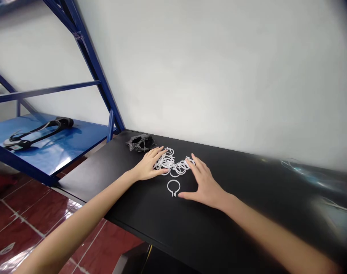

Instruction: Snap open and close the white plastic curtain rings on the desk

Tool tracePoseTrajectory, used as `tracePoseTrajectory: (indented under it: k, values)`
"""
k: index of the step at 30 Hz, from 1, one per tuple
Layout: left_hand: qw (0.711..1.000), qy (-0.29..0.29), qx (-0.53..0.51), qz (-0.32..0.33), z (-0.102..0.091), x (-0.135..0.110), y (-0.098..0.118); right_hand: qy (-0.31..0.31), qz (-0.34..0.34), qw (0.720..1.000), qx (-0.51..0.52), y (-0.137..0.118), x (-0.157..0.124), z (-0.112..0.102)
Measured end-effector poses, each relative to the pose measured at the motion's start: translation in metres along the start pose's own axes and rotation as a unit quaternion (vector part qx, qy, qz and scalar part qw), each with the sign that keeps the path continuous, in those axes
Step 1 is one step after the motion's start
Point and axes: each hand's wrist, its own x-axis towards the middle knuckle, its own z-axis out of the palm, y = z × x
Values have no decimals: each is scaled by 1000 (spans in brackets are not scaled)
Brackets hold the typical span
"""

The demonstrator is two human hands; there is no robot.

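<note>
White plastic ring clamps [177, 168] lie in a loose pile on the black table [219, 228]. One single ring clamp [173, 187] rests apart, nearer to me, with its two small end tabs toward me. My left hand [151, 164] is at the pile's left side, fingers stretched out and touching or just over the rings. On the right, my right hand [202, 182] has its fingers spread; the fingertips reach the pile's right edge. Its thumb is close beside the single ring's tabs. Neither hand grips anything that I can see.
A crumpled black plastic bag [141, 142] sits behind my left hand. Clear plastic wrapping [313, 177] lies at the right, blurred. On the left stands a blue metal rack [87, 49], its shelf holding a black strap-like device [42, 131]. A white wall [219, 76] borders the table's back.
</note>
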Motion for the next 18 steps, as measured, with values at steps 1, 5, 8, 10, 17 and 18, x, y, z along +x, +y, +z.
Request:
tracePoseTrajectory:
  k: [1,5,8,10,17,18]
  values:
    - [1000,-12,1,10,0,7,-1,-36,4,999,-24,-2,5,3]
    - [998,-41,-2,50,3,30,-1,-113,28,991,-58,-6,31,16]
    - [994,-44,-15,97,8,38,8,-113,24,990,-81,-1,38,20]
    - [991,-45,-29,123,14,41,19,-97,19,991,-91,5,34,17]
    - [984,-34,-75,157,43,56,76,-40,35,994,-95,37,-16,-7]
    - [983,-33,-82,159,48,59,87,-25,38,995,-88,43,-25,-11]
